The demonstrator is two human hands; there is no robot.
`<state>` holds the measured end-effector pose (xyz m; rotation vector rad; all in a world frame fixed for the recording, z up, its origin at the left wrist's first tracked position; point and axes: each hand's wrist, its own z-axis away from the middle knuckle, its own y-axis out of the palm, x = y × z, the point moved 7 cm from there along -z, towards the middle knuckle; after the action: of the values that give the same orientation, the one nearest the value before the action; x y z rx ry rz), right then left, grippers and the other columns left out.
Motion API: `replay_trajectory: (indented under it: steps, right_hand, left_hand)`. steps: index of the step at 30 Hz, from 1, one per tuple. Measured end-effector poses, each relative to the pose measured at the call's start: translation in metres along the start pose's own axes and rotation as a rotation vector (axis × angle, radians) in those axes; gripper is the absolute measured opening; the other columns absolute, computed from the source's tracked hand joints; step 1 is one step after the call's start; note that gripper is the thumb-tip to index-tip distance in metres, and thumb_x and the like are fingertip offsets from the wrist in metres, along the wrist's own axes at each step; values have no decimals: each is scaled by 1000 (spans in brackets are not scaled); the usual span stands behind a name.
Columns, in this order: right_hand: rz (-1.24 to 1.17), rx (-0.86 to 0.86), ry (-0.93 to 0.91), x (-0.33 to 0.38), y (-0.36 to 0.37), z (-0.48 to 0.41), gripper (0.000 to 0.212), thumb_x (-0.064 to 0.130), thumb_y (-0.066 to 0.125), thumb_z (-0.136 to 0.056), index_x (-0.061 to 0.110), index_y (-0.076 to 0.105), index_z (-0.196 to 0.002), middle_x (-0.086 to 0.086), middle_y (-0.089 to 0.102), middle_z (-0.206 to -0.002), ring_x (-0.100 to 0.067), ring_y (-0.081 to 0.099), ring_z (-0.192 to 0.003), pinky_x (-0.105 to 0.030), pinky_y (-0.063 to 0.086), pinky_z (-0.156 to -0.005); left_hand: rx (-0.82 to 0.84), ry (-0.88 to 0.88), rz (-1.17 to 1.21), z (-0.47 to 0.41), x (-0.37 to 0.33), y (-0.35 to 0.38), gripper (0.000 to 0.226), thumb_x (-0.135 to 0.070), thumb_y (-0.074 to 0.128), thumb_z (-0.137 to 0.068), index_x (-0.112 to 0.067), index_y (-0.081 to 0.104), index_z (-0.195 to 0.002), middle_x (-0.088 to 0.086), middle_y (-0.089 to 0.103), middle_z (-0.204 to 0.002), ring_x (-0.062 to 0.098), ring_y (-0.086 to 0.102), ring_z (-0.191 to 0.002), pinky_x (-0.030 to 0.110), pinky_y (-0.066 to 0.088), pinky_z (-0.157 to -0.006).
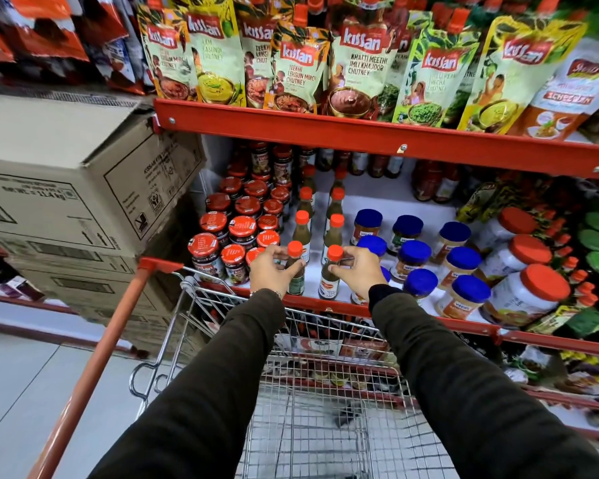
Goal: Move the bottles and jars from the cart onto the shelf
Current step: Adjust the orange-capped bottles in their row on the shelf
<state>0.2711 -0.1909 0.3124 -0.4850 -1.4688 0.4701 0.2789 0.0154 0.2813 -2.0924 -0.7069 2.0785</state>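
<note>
Setting two green sauce bottles down at the shelf's front edge, one per hand. Left hand (272, 269) closing fingers around the left bottle (295, 271) at neck and shoulder; right hand (358, 273) pinching the right bottle (331, 273) just under its orange cap. Both bottles standing upright, bases looking to be on the shelf (325, 302) board, though contact partly hidden by the red lip. Heading two rows of matching orange-capped bottles (303, 223) running back toward the rear.

Looking near done, as a judgement. Cart (325, 392) basket showing mostly bare wire; one dark blurred item (348, 414) lying on its floor, identity unclear. Boxes and packets visible through the far mesh, unclear whether in the cart or on the lower shelf behind it.

Filling up well on the shelf: red-lidded jars (236, 226) packing the left end, blue-lidded jars (429, 257) right of the bottle rows, large orange-lidded jars (529, 288) toward the right end. Remaining: releasing both bottles, then checking the cart.
</note>
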Motion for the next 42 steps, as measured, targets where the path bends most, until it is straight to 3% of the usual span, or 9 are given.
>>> replay_trajectory:
  steps: [3,8,12,16,20,22,25,29,42]
  right_hand:
    - [5,-2,-7,1,-1,1,40,4,75,-84,4,66,-123,-11,72,-117,-24,66,-110,-30,48,-101]
    - [-53,-50,30,-3,-2,4,39,9,84,-77,8,67,-112,-6,72,-106,-19,65,-97,-33,53,-95]
    - [-47,-58,58,-6,-1,3,30,7,81,-80,8,70,-108,-9,74,-109,-19,66,-95,-36,54,-98]
    - [-59,-24,78,-7,2,2,35,6,79,-82,4,70,-116,-11,74,-116,-25,69,-107,-37,52,-102]
    - [-68,-15,81,-9,2,2,37,5,77,-83,3,68,-119,-11,73,-118,-25,68,-110,-35,51,-102]
    - [-70,-8,79,-9,3,2,37,5,77,-84,4,68,-120,-11,73,-119,-25,68,-111,-33,51,-101]
    - [-67,4,76,-8,3,1,37,4,75,-85,3,67,-120,-12,72,-120,-25,68,-112,-33,51,-101]
    - [-71,25,78,-10,3,0,38,3,75,-85,3,66,-123,-13,71,-122,-26,67,-114,-34,50,-102]
    - [-65,13,100,-15,9,1,41,3,73,-87,3,63,-127,-13,69,-127,-28,65,-120,-45,49,-108]
  left_hand:
    - [0,68,-51,1,-3,1,39,-35,84,-72,-25,60,-101,-8,62,-96,14,59,-91,28,49,-83]
    - [194,128,2,2,-7,10,47,-11,70,-84,-15,59,-130,5,66,-126,17,58,-120,31,42,-107]
    - [200,80,26,0,-6,5,40,-10,72,-85,-9,64,-124,9,70,-118,15,62,-108,28,46,-100]
    - [135,40,17,-3,-5,0,34,-21,84,-75,-13,68,-105,-6,70,-94,-3,62,-83,14,49,-77]
    - [75,16,-15,-5,-5,-2,35,-32,87,-69,-21,62,-91,-13,62,-82,2,60,-74,15,45,-64]
    - [58,22,-36,-6,-5,-3,37,-36,87,-68,-22,61,-90,-13,62,-83,10,60,-74,19,46,-66]
    - [87,69,-74,-4,-5,-2,46,-39,85,-71,-18,63,-105,-5,64,-101,16,59,-94,30,49,-85]
    - [177,93,-51,1,0,1,40,-22,77,-80,-14,65,-118,3,70,-114,20,63,-111,35,49,-101]
    - [118,-2,75,2,6,-1,35,-18,84,-74,-18,70,-107,0,72,-103,21,69,-103,40,54,-99]
